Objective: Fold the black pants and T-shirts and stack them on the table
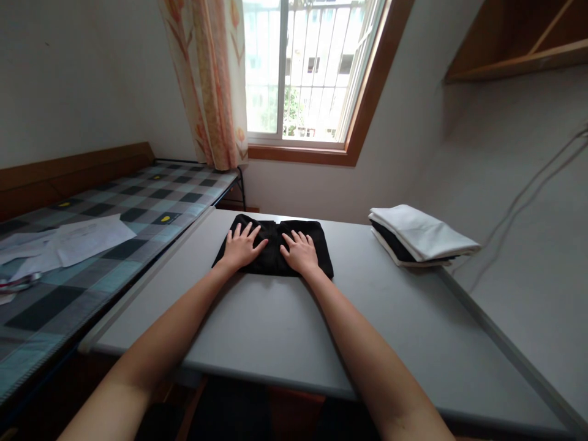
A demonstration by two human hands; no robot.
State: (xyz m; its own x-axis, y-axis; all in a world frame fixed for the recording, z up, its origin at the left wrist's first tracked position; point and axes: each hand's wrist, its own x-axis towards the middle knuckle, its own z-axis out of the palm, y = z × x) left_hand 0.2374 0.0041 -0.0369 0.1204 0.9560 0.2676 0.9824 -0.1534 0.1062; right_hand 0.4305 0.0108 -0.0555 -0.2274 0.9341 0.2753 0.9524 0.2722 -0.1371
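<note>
- The folded black cloth (272,260) is laid on the pale table (275,331), near its far edge.
- Its left part is touched by the left hand (241,247), its right part by the right hand (301,253); on both, the fingers are spread (thumbs turned inward).
- White and black folded cloths (425,233) are stacked to the right.

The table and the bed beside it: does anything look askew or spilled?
The loose papers on the checkered bed look untidy: they overlap at different angles. On the table, the folded black cloth lies under the left hand and right hand; I see no spill or damage.
</note>
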